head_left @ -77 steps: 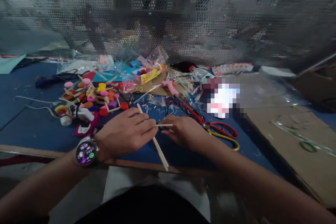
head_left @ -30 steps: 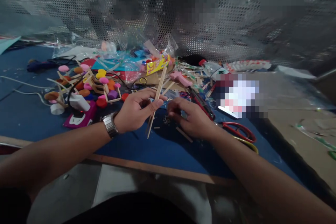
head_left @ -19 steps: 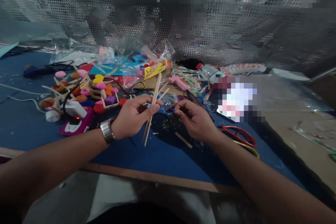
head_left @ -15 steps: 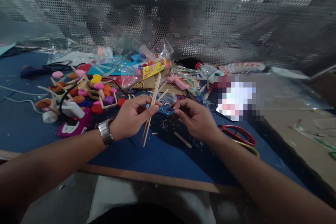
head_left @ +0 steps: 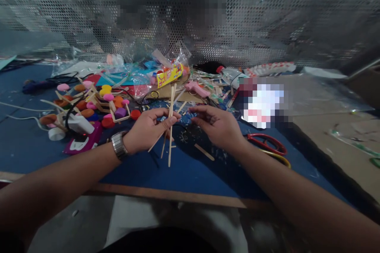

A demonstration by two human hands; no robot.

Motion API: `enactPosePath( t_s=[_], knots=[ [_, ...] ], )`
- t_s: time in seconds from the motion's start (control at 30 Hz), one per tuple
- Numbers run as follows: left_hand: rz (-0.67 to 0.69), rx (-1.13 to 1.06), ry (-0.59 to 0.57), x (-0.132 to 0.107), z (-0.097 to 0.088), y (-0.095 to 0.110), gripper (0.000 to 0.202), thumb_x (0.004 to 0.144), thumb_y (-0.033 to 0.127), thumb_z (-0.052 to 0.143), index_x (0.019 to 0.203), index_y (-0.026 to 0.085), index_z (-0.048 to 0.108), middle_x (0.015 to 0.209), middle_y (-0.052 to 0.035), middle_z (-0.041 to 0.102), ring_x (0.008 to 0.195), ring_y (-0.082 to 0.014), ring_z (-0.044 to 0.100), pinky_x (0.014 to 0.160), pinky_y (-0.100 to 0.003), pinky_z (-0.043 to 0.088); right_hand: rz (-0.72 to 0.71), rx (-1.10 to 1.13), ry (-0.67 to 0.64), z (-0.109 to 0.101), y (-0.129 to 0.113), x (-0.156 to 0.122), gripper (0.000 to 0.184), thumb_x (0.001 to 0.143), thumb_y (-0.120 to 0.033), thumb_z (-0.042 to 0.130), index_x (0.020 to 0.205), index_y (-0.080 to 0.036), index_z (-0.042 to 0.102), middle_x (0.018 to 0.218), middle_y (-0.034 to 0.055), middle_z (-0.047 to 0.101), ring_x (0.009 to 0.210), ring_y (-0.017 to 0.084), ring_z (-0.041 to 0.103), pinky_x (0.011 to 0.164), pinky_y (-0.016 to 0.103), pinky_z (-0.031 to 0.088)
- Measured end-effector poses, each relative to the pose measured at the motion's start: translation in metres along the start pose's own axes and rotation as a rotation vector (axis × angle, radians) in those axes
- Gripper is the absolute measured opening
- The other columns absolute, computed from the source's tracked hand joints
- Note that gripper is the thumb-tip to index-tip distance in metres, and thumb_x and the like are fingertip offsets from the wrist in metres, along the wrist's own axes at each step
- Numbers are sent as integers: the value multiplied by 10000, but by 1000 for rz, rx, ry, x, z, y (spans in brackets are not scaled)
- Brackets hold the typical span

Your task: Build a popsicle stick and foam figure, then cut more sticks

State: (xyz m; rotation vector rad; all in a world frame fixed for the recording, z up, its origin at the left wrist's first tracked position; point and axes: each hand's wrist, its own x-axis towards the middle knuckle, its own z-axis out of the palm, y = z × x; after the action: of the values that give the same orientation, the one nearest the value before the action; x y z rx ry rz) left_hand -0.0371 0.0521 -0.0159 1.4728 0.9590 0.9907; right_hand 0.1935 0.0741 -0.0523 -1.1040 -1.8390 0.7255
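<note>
1. Your left hand (head_left: 148,130), with a metal watch (head_left: 118,145) on its wrist, holds a small bundle of wooden sticks (head_left: 170,124). Its grip is closed on them between thumb and fingers. They stand nearly upright over the middle of the table and fan apart below the hand.
2. Your right hand (head_left: 219,126) hovers just right of the sticks, apart from them. Its grip is narrow, with the fingers curled inward, and you cannot tell whether anything small sits between them.
3. The table (head_left: 29,146) has a dark blue top with a wooden edge along its near side. Pale scraps are scattered on the blue around your hands.
4. One loose stick (head_left: 204,152) lies flat on the blue, just near of your right hand.
5. To the right, red scissors (head_left: 267,142) lie beside your right wrist, and a brown cardboard sheet (head_left: 335,146) lies farther right.
6. To the left sits a cluster of stick frames with coloured foam pieces (head_left: 101,102). A white plug (head_left: 77,124) lies on its near side.
7. Far of your hands lie a pink glue gun (head_left: 196,89) and a plastic bag with a yellow packet (head_left: 168,77).
8. A perforated metal screen (head_left: 282,19) hung with clear film closes off the far side of the table. Behind it, the dim room shows only blurred shapes.
</note>
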Motion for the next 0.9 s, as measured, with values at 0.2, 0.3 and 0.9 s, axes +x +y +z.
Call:
enactPosePath(
  t_s=[0.2,0.3,0.9],
  knots=[
    [-84,-163,-115,0,3,0,526,761,609,834,984,148,712,955,-79,773,594,-168,752,572,-255,617,-168,-51,73,-1,-2,0,393,931,-328,642,1300,-193,660,1207,127,722,922,215,723,876,394,601],
    [-94,-207,-158,-1,4,0,539,759,589,849,1032,148,703,909,-53,760,615,-165,762,571,-232,614,-238,-49,-12,-2,-13,-5,455,963,-408,630,1355,-178,621,1132,120,731,890,217,716,876,390,590],
    [203,-138,-82,0,7,-10,549,733,588,867,965,151,629,848,-48,770,788,-196,766,739,-304,635,-374,10,-101,7,-55,7,454,1011,-588,516,1142,-207,725,1032,96,719,794,197,668,684,351,554]
  ],
)
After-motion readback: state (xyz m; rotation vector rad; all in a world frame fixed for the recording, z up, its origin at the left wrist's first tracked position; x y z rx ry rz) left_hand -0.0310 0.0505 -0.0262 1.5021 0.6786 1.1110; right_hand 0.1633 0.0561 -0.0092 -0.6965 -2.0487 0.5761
